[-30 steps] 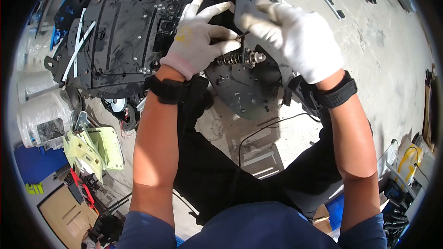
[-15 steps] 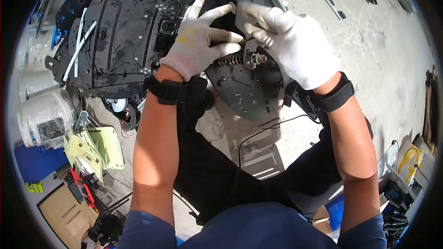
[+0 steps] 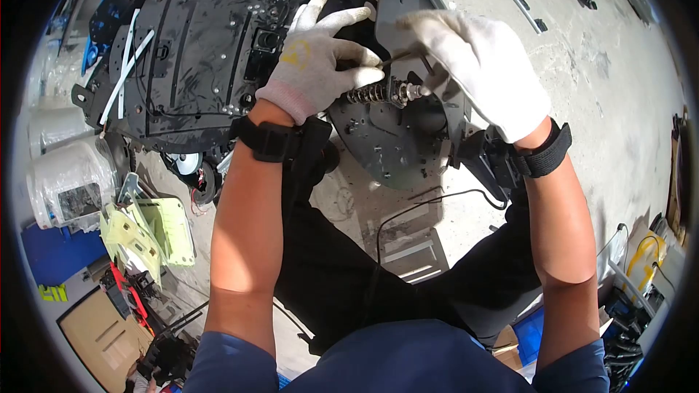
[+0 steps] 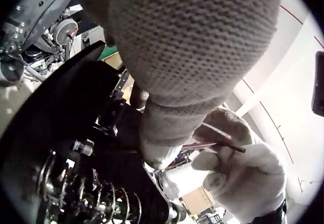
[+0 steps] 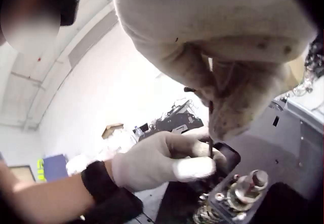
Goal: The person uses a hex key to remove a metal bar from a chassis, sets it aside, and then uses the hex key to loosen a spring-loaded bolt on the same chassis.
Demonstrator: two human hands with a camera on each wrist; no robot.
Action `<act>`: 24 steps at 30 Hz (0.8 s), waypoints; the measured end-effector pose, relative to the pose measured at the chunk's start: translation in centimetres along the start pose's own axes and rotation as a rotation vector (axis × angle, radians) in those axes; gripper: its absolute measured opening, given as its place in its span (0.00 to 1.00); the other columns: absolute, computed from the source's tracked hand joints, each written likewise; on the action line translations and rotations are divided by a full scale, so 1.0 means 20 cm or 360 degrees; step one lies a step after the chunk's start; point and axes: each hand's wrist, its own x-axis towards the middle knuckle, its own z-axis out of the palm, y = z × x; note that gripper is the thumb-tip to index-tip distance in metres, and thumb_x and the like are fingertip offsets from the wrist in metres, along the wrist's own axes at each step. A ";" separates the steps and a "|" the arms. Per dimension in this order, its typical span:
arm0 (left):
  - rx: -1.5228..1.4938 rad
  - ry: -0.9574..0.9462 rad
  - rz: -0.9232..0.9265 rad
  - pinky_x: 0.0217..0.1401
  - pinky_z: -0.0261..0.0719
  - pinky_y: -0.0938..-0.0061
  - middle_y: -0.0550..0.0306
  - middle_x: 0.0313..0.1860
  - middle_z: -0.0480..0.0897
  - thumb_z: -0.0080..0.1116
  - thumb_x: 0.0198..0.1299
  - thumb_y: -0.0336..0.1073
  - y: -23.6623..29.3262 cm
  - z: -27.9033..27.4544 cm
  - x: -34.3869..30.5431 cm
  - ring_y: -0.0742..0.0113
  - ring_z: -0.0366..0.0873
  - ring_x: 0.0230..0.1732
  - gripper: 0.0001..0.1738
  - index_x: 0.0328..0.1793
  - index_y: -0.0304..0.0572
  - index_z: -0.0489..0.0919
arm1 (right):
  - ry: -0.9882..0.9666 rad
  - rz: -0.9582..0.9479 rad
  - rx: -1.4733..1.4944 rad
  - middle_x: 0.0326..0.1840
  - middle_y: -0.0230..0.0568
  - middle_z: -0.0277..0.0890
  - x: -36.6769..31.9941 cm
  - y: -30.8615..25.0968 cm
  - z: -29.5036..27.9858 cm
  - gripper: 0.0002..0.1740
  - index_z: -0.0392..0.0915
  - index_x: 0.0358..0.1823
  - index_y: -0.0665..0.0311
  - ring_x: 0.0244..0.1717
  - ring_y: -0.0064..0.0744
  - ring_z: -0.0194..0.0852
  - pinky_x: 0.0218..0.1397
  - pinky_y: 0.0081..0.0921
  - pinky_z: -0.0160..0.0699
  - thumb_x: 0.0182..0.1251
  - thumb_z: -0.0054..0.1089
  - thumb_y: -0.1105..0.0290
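Both hands wear white knitted gloves. In the head view the left hand (image 3: 312,65) pinches a thin dark rod (image 3: 395,60) between thumb and forefinger, its other fingers spread. The right hand (image 3: 491,69), to the right, has its fingertips curled at the rod's other end. Just below the rod lies a coil-spring shock absorber (image 3: 375,93) with a bolt at its right end. The right wrist view shows the rod (image 5: 211,133) upright between the right hand (image 5: 212,47) above and the left hand (image 5: 157,160) below. Right fingertips partly hide it.
A large dark panel (image 3: 196,58) with white strips lies at the left. Beneath the shock absorber is a dark plate (image 3: 386,145). A black cable (image 3: 429,204) crosses the floor between the legs. Yellow-green parts (image 3: 167,229) and wrapped items stand at the left.
The right hand has shifted slightly right, its fingers turned downward and more curled at the rod. The left hand has kept its pinch almost in place.
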 end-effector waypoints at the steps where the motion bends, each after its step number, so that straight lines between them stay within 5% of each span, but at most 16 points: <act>1: 0.0008 -0.0008 0.0012 0.74 0.56 0.50 0.64 0.64 0.76 0.72 0.44 0.48 0.00 0.00 0.00 0.35 0.54 0.74 0.11 0.34 0.57 0.89 | 0.0004 0.0002 0.0000 0.19 0.45 0.74 0.00 -0.01 0.00 0.18 0.79 0.31 0.63 0.22 0.45 0.74 0.31 0.31 0.73 0.69 0.47 0.58; 3: 0.0015 -0.0021 0.0030 0.74 0.56 0.50 0.64 0.64 0.76 0.72 0.44 0.48 0.00 0.00 0.01 0.35 0.54 0.73 0.11 0.33 0.57 0.89 | -0.0201 0.0014 -0.0526 0.18 0.45 0.73 0.00 -0.06 -0.01 0.17 0.79 0.27 0.63 0.22 0.46 0.73 0.31 0.31 0.71 0.68 0.52 0.58; 7: -0.0050 -0.0007 -0.0003 0.74 0.55 0.49 0.65 0.65 0.75 0.72 0.44 0.48 0.01 0.00 0.01 0.34 0.54 0.74 0.11 0.31 0.56 0.89 | 0.0238 -0.0765 -0.0710 0.23 0.41 0.74 0.00 0.14 0.07 0.13 0.79 0.28 0.61 0.27 0.45 0.76 0.33 0.32 0.76 0.66 0.57 0.61; 11: -0.0023 -0.0008 0.0043 0.74 0.54 0.49 0.64 0.65 0.75 0.73 0.42 0.48 -0.01 0.00 0.01 0.34 0.54 0.73 0.12 0.31 0.55 0.89 | 0.0220 -0.0756 -0.0779 0.27 0.39 0.77 -0.01 0.10 0.05 0.10 0.80 0.33 0.61 0.31 0.42 0.78 0.35 0.31 0.78 0.66 0.55 0.63; 13: -0.0024 0.0003 0.0045 0.74 0.54 0.49 0.64 0.65 0.75 0.73 0.42 0.48 -0.01 0.01 0.01 0.34 0.55 0.73 0.12 0.31 0.56 0.89 | -0.0007 -0.0559 -0.0915 0.28 0.36 0.78 -0.01 0.02 0.03 0.12 0.80 0.39 0.63 0.27 0.38 0.79 0.32 0.30 0.78 0.67 0.53 0.63; 17: -0.0065 0.0020 -0.0032 0.73 0.55 0.48 0.65 0.63 0.77 0.73 0.40 0.47 0.02 0.00 0.01 0.34 0.56 0.72 0.11 0.29 0.55 0.89 | 0.0166 -0.0454 -0.1045 0.24 0.34 0.79 -0.02 0.01 0.02 0.18 0.81 0.32 0.64 0.22 0.33 0.78 0.28 0.29 0.77 0.70 0.50 0.58; 19: -0.0084 0.0057 -0.0029 0.73 0.55 0.48 0.65 0.62 0.78 0.73 0.40 0.47 0.02 0.01 0.02 0.34 0.57 0.72 0.10 0.27 0.55 0.88 | -0.0170 0.0613 -0.0156 0.16 0.32 0.76 0.00 -0.07 0.00 0.24 0.81 0.25 0.63 0.18 0.32 0.76 0.25 0.29 0.74 0.71 0.49 0.54; 20: -0.0052 0.0063 -0.0026 0.73 0.55 0.48 0.65 0.62 0.78 0.73 0.40 0.47 0.02 0.02 0.02 0.34 0.57 0.72 0.10 0.27 0.55 0.88 | -0.0137 0.0707 0.0060 0.11 0.35 0.73 0.01 -0.11 0.01 0.27 0.80 0.18 0.63 0.18 0.36 0.76 0.26 0.29 0.74 0.71 0.49 0.53; 24: 0.0028 0.0039 -0.0024 0.73 0.55 0.49 0.66 0.63 0.76 0.74 0.41 0.48 0.02 0.01 0.02 0.35 0.57 0.72 0.11 0.27 0.55 0.87 | 0.0016 0.0171 -0.0306 0.15 0.41 0.74 -0.01 -0.03 0.05 0.23 0.81 0.24 0.63 0.21 0.42 0.77 0.29 0.32 0.75 0.71 0.50 0.55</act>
